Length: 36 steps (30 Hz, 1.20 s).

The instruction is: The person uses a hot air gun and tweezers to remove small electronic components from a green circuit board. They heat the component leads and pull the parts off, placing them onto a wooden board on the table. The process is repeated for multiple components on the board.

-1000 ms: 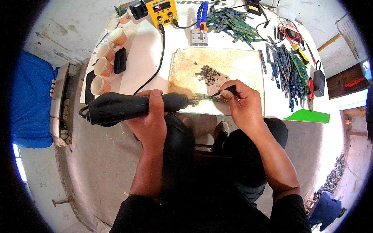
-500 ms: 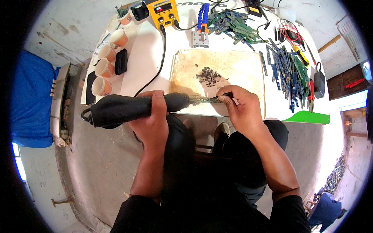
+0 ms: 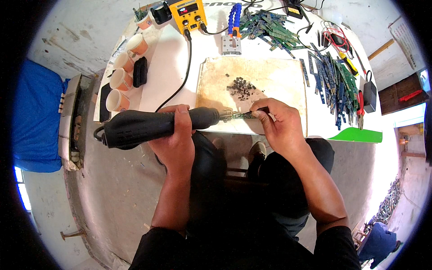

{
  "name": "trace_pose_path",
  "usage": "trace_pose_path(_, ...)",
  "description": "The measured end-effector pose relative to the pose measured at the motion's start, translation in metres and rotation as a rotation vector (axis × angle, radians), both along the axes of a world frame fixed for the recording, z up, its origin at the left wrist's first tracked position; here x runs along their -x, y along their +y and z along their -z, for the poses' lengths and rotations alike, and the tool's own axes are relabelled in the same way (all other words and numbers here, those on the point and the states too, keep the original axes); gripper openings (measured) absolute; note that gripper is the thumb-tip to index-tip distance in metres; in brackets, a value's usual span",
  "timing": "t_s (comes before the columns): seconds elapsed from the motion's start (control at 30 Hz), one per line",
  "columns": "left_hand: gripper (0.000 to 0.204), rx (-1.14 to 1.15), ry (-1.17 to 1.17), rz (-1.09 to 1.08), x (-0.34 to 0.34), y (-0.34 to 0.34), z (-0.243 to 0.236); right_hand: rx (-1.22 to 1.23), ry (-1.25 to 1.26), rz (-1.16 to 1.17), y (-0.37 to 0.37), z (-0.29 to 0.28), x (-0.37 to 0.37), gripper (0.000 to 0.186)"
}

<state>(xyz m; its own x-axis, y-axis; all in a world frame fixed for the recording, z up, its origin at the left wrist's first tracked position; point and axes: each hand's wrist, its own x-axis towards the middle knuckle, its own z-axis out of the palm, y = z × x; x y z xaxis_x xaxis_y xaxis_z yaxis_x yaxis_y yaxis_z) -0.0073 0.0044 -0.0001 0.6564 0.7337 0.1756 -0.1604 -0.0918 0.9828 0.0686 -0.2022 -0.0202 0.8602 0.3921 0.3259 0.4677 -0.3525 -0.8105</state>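
A black hot-air gun (image 3: 139, 129) lies in my left hand (image 3: 175, 146), whose fingers are wrapped round its body. Its metal nozzle points right, toward a green circuit board strip (image 3: 245, 116) near the front edge of the stained work board (image 3: 279, 76). My right hand (image 3: 284, 128) pinches thin dark tweezers (image 3: 264, 110), their tips reaching left to the strip, close by the nozzle. Just beyond, a heap of small black chips (image 3: 243, 87) sits on the board. Glare and the fingers partly hide where the tips meet the strip.
Paper cups (image 3: 118, 100) line the left side beside a black case (image 3: 140, 72). At the back stand a yellow soldering station (image 3: 186, 18) and a metal fixture (image 3: 231, 45). Circuit strips pile up at the back (image 3: 270, 29) and right (image 3: 333, 81), near red pliers (image 3: 360, 110).
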Motion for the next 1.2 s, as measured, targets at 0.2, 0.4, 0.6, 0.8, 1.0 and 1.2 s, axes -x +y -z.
trace_pose_path(0.2, 0.017, -0.001, -0.002, 0.003, 0.001, 0.0, 0.0, 0.016, -0.02, 0.01, 0.0, 0.001, -0.001, 0.01)
trace_pose_path(0.4, 0.017, -0.01, 0.001, 0.003, 0.001, 0.002, 0.002, -0.002, -0.014, 0.029, 0.0, -0.002, -0.001, 0.008)
trace_pose_path(0.6, 0.019, -0.027, -0.02, -0.01, -0.001, 0.001, 0.005, -0.059, 0.137, 0.092, 0.001, -0.002, -0.002, 0.005)
trace_pose_path(0.8, 0.021, -0.055, -0.001, 0.008, 0.0, 0.0, 0.002, -0.043, 0.167, 0.107, 0.001, -0.001, -0.003, 0.004)
trace_pose_path(1.0, 0.014, 0.002, -0.004, 0.019, 0.0, -0.002, -0.003, -0.076, 0.18, 0.11, 0.001, 0.001, -0.004, 0.005)
trace_pose_path(1.2, 0.015, 0.009, 0.004, 0.019, 0.0, -0.003, -0.001, -0.072, 0.2, 0.113, -0.001, 0.004, -0.005, 0.004)
